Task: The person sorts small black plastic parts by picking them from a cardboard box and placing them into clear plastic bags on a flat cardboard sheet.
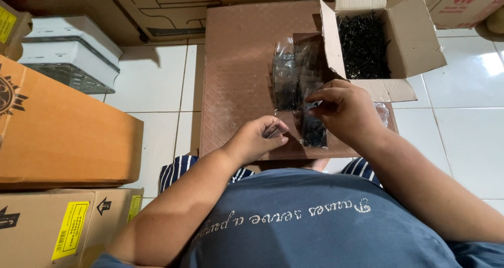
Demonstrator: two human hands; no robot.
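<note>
My right hand (344, 110) pinches the top of a clear plastic bag of black screws (313, 129) over a brown patterned board (239, 73). My left hand (258, 137) is curled beside the bag's left edge, its fingertips touching the plastic. Behind the held bag lie other filled clear bags of black screws (287, 76) on the board. An open cardboard box (415, 42) full of loose black screws (363, 44) sits at the board's far right, just beyond my right hand.
Stacked orange and brown cardboard cartons (58, 136) stand to the left, with white lidded plastic containers (71, 55) behind them. More flat cartons (173, 8) lean at the back. White floor tiles (467, 126) surround the board.
</note>
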